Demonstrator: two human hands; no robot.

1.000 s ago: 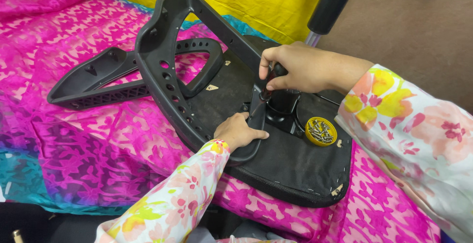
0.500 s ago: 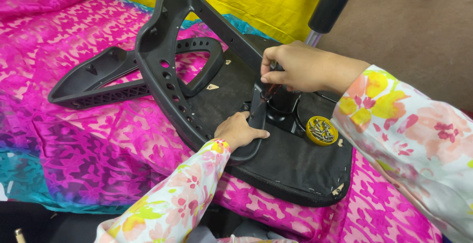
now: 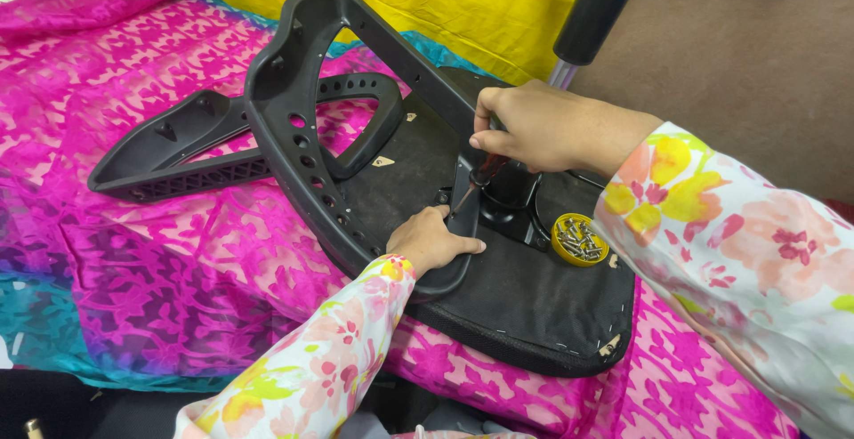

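An upturned black chair seat (image 3: 525, 306) lies on a pink patterned cloth. A black plastic armrest frame (image 3: 294, 128) rests on its left side. My left hand (image 3: 431, 241) presses flat on the frame's lower end against the seat. My right hand (image 3: 534, 126) grips a screwdriver (image 3: 476, 181) with a dark handle, its tip pointing down at a screw hole just above my left fingers. A black metal mechanism plate (image 3: 511, 203) sits in the seat's middle, partly hidden by my right hand.
A small yellow cap (image 3: 578, 239) full of several screws sits on the seat, right of the mechanism. A second black armrest (image 3: 178, 150) lies on the pink cloth (image 3: 151, 252) at left. A black gas-lift cylinder (image 3: 600, 8) stands behind, before yellow fabric.
My right hand has turned and shifted slightly, and the screwdriver's tip has come down closer to my left hand. My left hand stays pressed on the frame.
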